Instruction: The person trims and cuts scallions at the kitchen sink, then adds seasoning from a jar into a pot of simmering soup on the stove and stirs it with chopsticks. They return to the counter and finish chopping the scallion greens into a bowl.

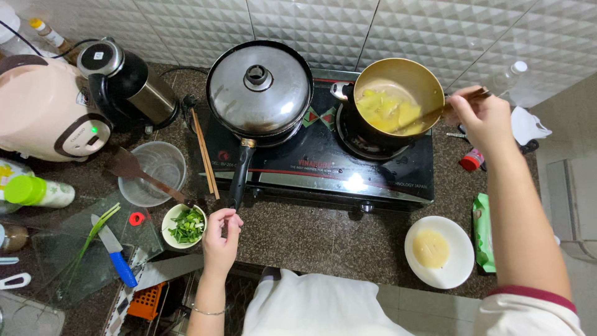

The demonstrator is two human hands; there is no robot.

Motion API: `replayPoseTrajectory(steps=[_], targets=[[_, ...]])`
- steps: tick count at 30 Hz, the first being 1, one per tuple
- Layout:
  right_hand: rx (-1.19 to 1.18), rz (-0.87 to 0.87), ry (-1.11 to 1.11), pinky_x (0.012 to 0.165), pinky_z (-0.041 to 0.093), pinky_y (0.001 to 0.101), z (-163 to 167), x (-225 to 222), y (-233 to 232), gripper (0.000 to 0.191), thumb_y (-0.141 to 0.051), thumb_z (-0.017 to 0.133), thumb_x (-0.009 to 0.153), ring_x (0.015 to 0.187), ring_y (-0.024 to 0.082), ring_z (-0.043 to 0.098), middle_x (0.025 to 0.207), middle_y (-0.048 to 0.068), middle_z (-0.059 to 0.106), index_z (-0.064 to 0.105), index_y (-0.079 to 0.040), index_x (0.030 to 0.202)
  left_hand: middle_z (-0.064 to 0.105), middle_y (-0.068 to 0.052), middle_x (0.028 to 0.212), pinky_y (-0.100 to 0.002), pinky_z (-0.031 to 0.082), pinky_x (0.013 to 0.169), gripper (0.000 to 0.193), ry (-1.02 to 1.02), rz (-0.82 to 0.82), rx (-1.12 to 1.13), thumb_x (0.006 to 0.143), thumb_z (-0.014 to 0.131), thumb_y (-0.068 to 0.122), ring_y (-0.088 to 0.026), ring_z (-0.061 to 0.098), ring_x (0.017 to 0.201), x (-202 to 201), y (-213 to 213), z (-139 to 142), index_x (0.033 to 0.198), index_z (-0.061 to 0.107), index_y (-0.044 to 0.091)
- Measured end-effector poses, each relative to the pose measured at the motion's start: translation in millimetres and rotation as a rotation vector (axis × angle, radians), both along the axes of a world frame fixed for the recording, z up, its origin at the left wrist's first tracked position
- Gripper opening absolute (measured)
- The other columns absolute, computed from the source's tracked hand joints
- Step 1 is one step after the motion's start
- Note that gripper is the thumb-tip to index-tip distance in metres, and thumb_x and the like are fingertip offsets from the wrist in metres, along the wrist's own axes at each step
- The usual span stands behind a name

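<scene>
The wall point(398, 28) behind is made of white bumpy tiles with thin grey lines between them. The counter point(298, 233) is dark brown stone with little speckles. A black glass stove point(323, 155) sits on it, close to the wall. Bright light shines off the stove's front edge. At the far right, a pale floor point(572, 112) shows.

A flat green packet point(482, 231) lies on the tabletop point(311, 233) just right of the white plate point(440, 251). A white bottle with a green cap point(38, 192) lies at the left edge, its label pale with coloured print. The stove point(323, 155) front carries a strip of printed lettering, red and white on black.
</scene>
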State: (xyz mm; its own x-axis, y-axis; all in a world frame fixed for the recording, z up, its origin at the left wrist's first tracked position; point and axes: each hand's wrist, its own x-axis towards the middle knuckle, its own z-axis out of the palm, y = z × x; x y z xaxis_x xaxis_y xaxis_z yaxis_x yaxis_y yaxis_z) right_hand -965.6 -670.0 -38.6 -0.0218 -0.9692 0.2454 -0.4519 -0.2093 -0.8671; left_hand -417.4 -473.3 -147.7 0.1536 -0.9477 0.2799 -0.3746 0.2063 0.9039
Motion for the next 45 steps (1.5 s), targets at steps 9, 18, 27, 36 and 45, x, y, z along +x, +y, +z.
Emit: replayPoseTrajectory(steps=[9,18,27,36,45], targets=[[-0.154,-0.148,0.115,0.082,0.057,0.0276,-15,33,-16,0.018,-0.005,0.067,0.108,0.093,0.014,0.071,0.111,0.011,0.075,0.073,0.001,0.124,0.070,-0.007,0.089,-0.026,0.056,0.070,0.018,-0.032,0.028,0.006,0.101,0.058,0.006,-0.013,0.067,0.077,8,3,4,0.119,0.056,0.000],[-0.019,-0.042,-0.166,0.082,0.062,0.0305,16,20,0,0.018,-0.013,0.060,0.111,0.093,0.014,0.074,0.107,0.010,0.074,0.068,0.003,0.114,0.069,-0.006,0.089,-0.025,0.056,0.068,0.019,-0.005,0.020,0.012,0.101,0.058,0.006,-0.011,0.066,0.077,3,2,2,0.119,0.056,0.000],[-0.205,-0.105,0.263,0.075,0.054,0.0295,-9,37,1,0.014,-0.003,0.070,0.104,0.086,0.014,0.068,0.100,0.012,0.075,0.076,0.005,0.115,0.069,-0.006,0.088,-0.026,0.056,0.068,0.017,-0.029,0.036,0.020,0.101,0.059,0.006,-0.011,0.067,0.076,3,4,2,0.118,0.057,0.001],[-0.302,-0.314,0.129,0.077,0.055,0.0237,-34,30,-21,0.015,-0.003,0.070,0.105,0.089,0.011,0.070,0.100,0.008,0.075,0.077,0.000,0.118,0.070,-0.007,0.090,-0.026,0.057,0.072,0.016,-0.033,0.050,-0.008,0.101,0.058,0.004,-0.013,0.068,0.080,7,10,9,0.117,0.058,-0.001],[0.083,-0.029,-0.019,0.080,0.061,0.0276,7,35,-19,0.020,-0.014,0.060,0.109,0.090,0.013,0.076,0.098,0.009,0.076,0.072,0.002,0.107,0.069,-0.007,0.088,-0.027,0.056,0.072,0.016,-0.039,0.076,-0.017,0.101,0.058,0.004,-0.013,0.067,0.079,11,14,8,0.116,0.058,0.000]])
